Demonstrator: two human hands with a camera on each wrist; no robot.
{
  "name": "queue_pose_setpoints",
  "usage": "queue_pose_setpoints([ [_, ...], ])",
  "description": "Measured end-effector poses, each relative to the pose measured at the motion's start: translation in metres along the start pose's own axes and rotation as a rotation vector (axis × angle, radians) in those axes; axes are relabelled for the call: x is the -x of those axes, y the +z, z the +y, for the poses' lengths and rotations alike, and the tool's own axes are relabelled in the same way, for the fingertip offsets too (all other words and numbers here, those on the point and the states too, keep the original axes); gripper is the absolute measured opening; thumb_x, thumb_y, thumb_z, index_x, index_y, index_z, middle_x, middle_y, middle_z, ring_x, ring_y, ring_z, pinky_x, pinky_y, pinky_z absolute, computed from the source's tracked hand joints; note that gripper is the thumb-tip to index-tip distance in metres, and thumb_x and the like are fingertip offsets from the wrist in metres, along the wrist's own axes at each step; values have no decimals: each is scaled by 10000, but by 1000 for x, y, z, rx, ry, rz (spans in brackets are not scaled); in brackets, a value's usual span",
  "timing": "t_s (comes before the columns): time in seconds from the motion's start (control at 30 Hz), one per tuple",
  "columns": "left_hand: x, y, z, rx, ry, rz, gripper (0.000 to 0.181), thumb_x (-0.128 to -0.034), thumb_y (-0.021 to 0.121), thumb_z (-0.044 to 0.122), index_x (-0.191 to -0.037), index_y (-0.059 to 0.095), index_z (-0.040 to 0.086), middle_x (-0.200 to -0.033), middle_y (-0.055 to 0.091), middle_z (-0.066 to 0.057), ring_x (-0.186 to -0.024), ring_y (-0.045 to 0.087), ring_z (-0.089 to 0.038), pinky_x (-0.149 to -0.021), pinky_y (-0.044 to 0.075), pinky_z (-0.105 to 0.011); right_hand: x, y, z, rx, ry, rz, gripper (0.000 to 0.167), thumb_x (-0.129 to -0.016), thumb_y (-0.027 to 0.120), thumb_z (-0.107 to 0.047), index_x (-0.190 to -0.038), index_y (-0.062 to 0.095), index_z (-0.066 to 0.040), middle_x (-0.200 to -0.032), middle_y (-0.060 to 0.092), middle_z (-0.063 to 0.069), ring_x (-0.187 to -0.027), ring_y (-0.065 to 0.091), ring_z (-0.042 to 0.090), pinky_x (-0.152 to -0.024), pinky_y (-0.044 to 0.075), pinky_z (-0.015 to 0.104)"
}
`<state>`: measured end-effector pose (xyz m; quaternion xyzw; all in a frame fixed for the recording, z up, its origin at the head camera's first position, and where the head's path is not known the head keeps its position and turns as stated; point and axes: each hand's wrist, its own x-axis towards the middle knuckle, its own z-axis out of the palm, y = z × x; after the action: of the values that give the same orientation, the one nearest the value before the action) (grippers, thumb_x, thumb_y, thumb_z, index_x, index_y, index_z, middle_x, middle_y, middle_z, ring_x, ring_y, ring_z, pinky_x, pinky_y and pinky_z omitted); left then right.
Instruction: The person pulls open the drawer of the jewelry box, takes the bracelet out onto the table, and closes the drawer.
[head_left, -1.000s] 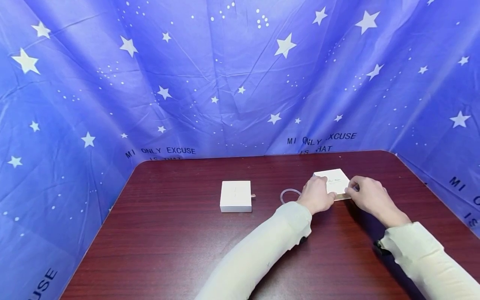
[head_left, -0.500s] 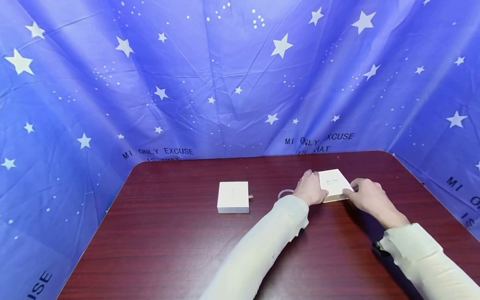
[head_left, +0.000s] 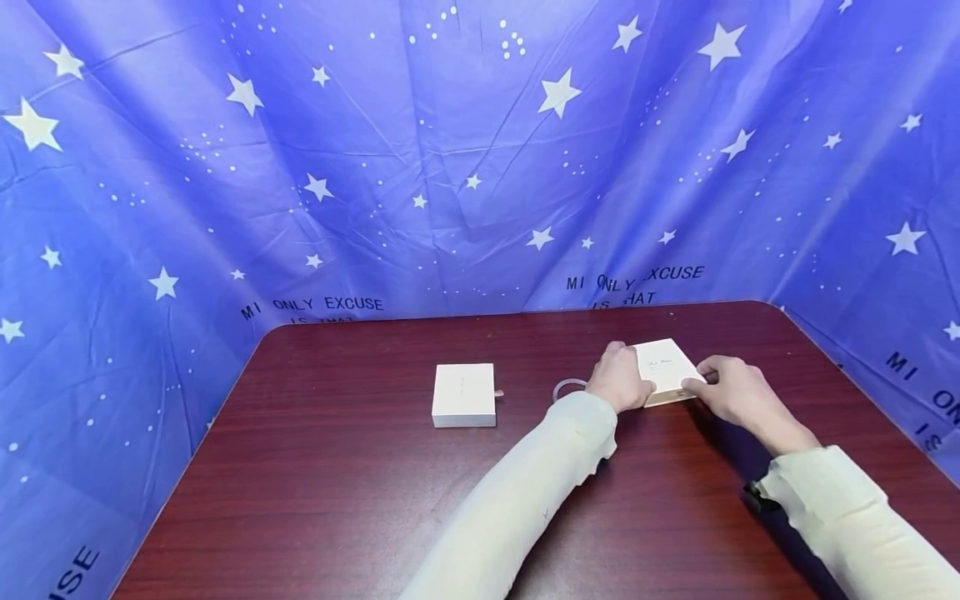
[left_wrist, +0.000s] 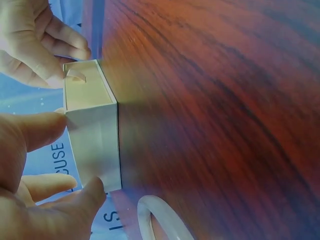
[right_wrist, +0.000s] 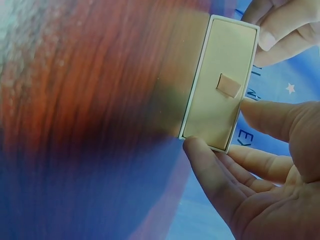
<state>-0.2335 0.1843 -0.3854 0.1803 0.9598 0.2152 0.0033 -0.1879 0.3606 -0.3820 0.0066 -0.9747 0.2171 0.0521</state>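
Note:
A white box (head_left: 662, 364) with small print on top lies on the table's right part. My left hand (head_left: 621, 379) grips its left side with thumb and fingers. At the front right corner my right hand (head_left: 737, 393) holds it between thumb and fingers. In the right wrist view, the box's cream end face (right_wrist: 220, 55) carries a short pinkish ribbon tab (right_wrist: 229, 86) and sits flush in the white sleeve. In the left wrist view, a pale ring (left_wrist: 167, 220) lies beside the box; from the head its near part is hidden behind my left hand.
Left of the hands stands a second white box (head_left: 463, 392), its small ribbon tab (head_left: 499, 393) poking out on the right. The dark red wooden table (head_left: 337, 500) ends at a blue curtain (head_left: 420, 117) with white stars, hanging behind and on both sides.
My left hand has moved left, from the box's front and top to its left side. The right thumb has shifted slightly left along the front edge. The head view has drifted a little.

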Motion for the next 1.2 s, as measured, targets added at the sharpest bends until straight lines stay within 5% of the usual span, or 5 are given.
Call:
queue_pose_setpoints([
  [0.5,11,-1,4,-102,5,23,376,-785,726,476,-996,711,165,-1034,521,32,-848,603,-116,-739,469,-196,1,1,4,-15,-17,-3,340,-874,687,-313,-962,646,14,-763,669,32,-711,570,190,-654,404,357],
  [1.2,19,0,2,-121,1,29,358,-791,718,508,-981,717,205,-1030,509,32,-889,568,-105,-756,462,-208,5,1,5,-29,-20,-13,352,-858,707,-308,-973,656,20,-773,684,48,-684,575,149,-643,402,343],
])
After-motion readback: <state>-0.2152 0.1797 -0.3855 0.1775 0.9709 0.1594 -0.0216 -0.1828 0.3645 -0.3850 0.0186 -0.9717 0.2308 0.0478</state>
